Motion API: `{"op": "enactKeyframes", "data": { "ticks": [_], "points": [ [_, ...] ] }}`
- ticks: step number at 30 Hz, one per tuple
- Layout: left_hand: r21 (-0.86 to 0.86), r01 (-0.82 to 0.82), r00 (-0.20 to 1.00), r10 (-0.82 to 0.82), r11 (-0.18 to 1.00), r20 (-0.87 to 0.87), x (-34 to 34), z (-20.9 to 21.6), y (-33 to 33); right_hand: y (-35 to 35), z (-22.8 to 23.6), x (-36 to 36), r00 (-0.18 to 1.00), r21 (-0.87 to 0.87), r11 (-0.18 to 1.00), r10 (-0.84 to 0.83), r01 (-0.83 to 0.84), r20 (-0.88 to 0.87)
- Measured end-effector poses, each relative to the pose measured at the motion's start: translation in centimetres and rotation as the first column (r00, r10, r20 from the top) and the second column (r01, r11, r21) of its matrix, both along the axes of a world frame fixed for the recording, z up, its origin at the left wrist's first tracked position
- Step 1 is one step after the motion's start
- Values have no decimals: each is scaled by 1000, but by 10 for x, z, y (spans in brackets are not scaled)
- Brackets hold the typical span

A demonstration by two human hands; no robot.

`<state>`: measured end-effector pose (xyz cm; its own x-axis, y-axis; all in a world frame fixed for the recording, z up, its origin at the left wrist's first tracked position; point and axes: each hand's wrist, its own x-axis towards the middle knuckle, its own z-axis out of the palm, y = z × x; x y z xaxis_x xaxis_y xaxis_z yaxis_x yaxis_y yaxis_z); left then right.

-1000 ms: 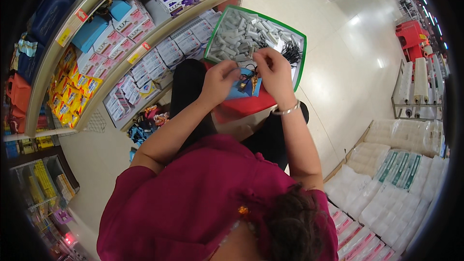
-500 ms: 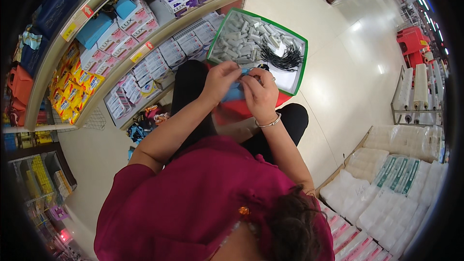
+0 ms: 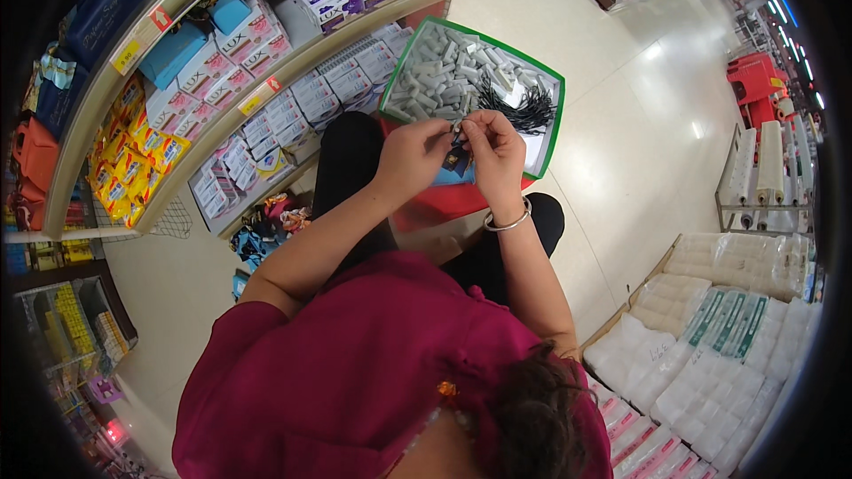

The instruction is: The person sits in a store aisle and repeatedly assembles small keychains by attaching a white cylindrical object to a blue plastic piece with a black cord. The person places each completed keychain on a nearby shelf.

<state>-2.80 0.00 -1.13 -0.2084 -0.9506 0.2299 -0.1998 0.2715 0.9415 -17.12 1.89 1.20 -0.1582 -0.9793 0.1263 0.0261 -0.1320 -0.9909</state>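
Observation:
My left hand (image 3: 414, 156) and my right hand (image 3: 497, 156) meet over the near edge of a green-rimmed tray (image 3: 561, 115). Both are closed, thumbs and fingertips pinched together around something small that the fingers mostly cover. Just below the fingertips shows a dark blue piece (image 3: 457, 160) with a small gold mark, and under it a light blue item (image 3: 454, 177). In the tray lie many small grey-white plastic tags (image 3: 444, 71) in a heap. To their right is a bundle of thin black cords (image 3: 524, 108).
A red container or stool (image 3: 435, 207) stands beneath the tray, between my knees. Shelves with boxed soap (image 3: 213, 71) and yellow packets (image 3: 142, 155) curve along the left. Plastic-wrapped white packs (image 3: 701, 346) are stacked at the lower right; a rack of rolls (image 3: 770, 160) stands beyond.
My hands have shifted slightly right and pinch closer together. The light blue item is now lower, and the dark blue piece with the gold mark has come into sight below the fingers.

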Motion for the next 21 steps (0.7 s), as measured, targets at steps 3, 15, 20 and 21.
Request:
{"op": "enactKeyframes", "data": {
  "ticks": [3,15,20,21],
  "points": [
    [-25,5,996,-3,1000,88,2,6,-2,-2,-6,3,996,4,1000,-19,18,83],
    [-67,19,982,-6,998,187,1,15,-4,-5,-19,3,995,-75,994,-73,79,69],
    [-59,5,983,6,998,184,0,12,-2,-3,-20,3,996,-103,991,-89,87,-15],
    [-53,6,983,4,999,184,1,12,-3,-3,-20,3,996,-103,991,-89,87,-14]
  ]
}}
